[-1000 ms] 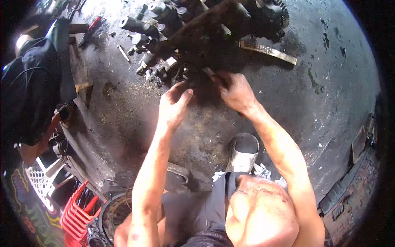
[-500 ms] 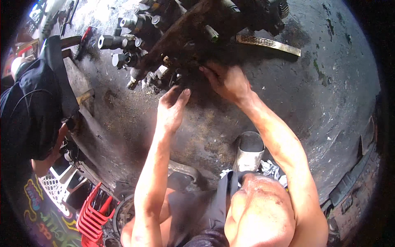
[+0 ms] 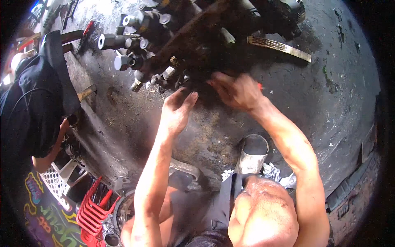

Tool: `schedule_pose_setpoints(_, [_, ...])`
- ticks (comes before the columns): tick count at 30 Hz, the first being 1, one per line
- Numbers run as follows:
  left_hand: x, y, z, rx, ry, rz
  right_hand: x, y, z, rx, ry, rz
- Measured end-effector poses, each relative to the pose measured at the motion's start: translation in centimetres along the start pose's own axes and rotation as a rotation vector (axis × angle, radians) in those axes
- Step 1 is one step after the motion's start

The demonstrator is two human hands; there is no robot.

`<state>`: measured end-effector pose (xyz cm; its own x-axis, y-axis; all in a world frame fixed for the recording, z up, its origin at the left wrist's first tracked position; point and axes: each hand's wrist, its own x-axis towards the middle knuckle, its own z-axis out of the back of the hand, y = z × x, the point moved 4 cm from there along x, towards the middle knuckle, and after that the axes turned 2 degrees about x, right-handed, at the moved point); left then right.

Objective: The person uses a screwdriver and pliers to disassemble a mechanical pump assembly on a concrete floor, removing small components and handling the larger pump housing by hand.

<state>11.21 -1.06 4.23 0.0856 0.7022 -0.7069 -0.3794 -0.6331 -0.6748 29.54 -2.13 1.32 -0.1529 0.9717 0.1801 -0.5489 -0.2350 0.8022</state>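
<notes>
A large, dark, greasy machine part with bolts and metal fittings [image 3: 168, 73] lies on the floor ahead of me. My left hand [image 3: 177, 109] is just short of its near edge, thumb and forefinger apart, with nothing visible between them. My right hand [image 3: 240, 91] is closed beside the shadowed underside of the part. A red end [image 3: 260, 86] sticks out behind its knuckles, and a bit of red shows at the fingertips. The rest of that red-ended tool is hidden by the hand.
A flat perforated metal strip [image 3: 279, 47] lies at the right of the machine part. Another person [image 3: 37, 99] in dark clothes is at the left. Red plastic furniture [image 3: 96, 210] stands at lower left. My shoe [image 3: 252, 154] is on the stained floor, near crumpled white paper [image 3: 271, 171].
The view has shifted slightly, so the machine part sits farther right. My right hand has drawn back a little toward me, and a red end now shows behind it. The left hand keeps its pose.
</notes>
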Motion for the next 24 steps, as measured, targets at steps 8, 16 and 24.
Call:
schedule_pose_setpoints(8, [0.3, 0.7, -0.1, 0.017, 0.041, -0.096, 3.2, 3.0, 1.6, -0.409, 0.125, -0.11])
schedule_pose_setpoints(16, [0.0, 0.1, -0.8, -0.12, 0.073, -0.053, 3.2, 3.0, 2.0, -0.341, 0.145, -0.088])
schedule_pose_setpoints(24, [-0.2, -0.1, -0.6, -0.018, 0.037, -0.143, 3.3, 4.9, 1.2, -0.457, 0.219, -0.128])
